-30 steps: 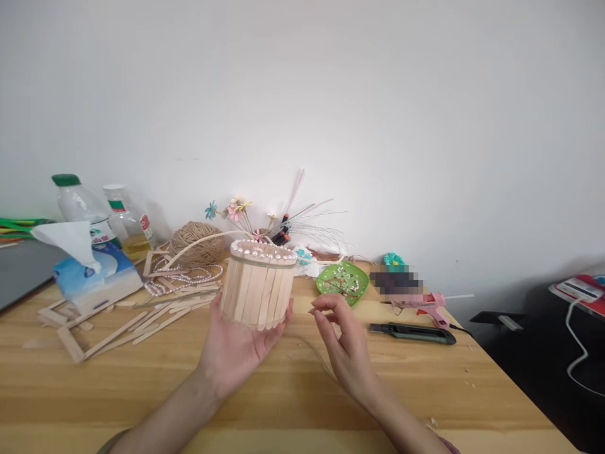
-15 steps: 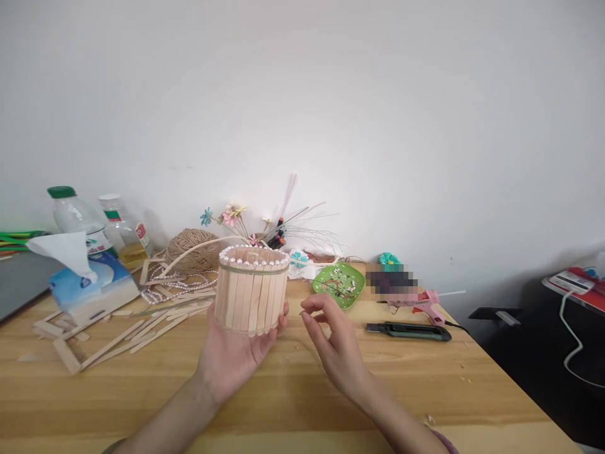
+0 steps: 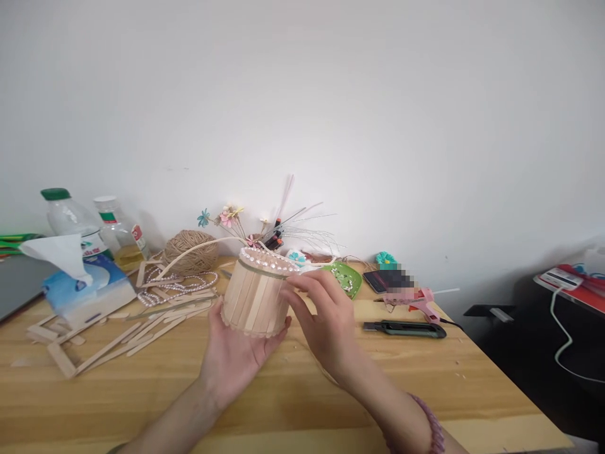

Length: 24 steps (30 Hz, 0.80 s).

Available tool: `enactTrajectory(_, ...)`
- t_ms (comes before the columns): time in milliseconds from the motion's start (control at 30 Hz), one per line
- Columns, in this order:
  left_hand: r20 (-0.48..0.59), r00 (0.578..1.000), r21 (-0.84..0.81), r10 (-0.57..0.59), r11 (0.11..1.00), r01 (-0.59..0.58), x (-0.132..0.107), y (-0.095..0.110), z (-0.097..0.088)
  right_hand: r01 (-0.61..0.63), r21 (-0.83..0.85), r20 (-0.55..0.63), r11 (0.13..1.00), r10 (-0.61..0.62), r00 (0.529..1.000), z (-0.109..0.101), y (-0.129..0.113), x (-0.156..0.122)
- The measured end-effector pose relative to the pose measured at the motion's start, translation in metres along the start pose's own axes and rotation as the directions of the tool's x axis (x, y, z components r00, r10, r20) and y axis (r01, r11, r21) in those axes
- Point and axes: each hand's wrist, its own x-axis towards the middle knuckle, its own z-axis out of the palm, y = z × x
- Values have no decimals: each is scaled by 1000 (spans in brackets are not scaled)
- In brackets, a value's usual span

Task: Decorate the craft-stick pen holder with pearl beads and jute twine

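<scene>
My left hand [image 3: 239, 356] holds a round pot made of wooden craft sticks [image 3: 255, 299] from below, its palm under the base. White pearl beads line the pot's rim, and a thin olive-green band runs just beneath them. The pot tilts to the right. At its upper right side is my right hand [image 3: 326, 315], thumb and forefinger drawn close together near the band. What lies between these fingertips is too small to make out. A thin cord [image 3: 327, 373] curves on the table below the right wrist.
Craft sticks [image 3: 155, 331], pearl strings [image 3: 182, 287] and a tissue pack [image 3: 89, 287] lie left. Behind are a twine ball [image 3: 190, 250], two bottles and artificial flowers [image 3: 227, 219]. A green dish [image 3: 347, 277], utility knife [image 3: 409, 328], phone [image 3: 382, 280] and pink glue gun [image 3: 425, 306] are right.
The pot has tipped over to the right and shifted slightly that way. My right hand has moved in from beside it to its upper right side.
</scene>
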Motion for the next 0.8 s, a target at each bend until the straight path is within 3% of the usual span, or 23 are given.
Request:
enactTrajectory(233,-29,999,48,14,999,-13,-1,0,1,-39,-17,-20,999,38,999,6,3,-2)
enactTrajectory(400,-36,999,66,27,997,-25,-1,-1,1,140,-268,36,953,-135,990,5,11,-2)
enactTrajectory(467,-37,999,69,35,997,-32,-1,-1,2,142,-311,63,940,-128,990,7,13,-3)
enactTrajectory(567,-49,998,81,47,996,-43,0,-2,2,79,-261,89,962,-57,994,10,15,-4)
enactTrajectory(667,-75,994,90,80,993,-73,1,-2,1,95,-141,95,985,-82,992,13,13,-7)
enactTrajectory(800,-124,988,87,90,993,-80,3,1,-1,39,64,-17,997,-38,999,9,12,-12)
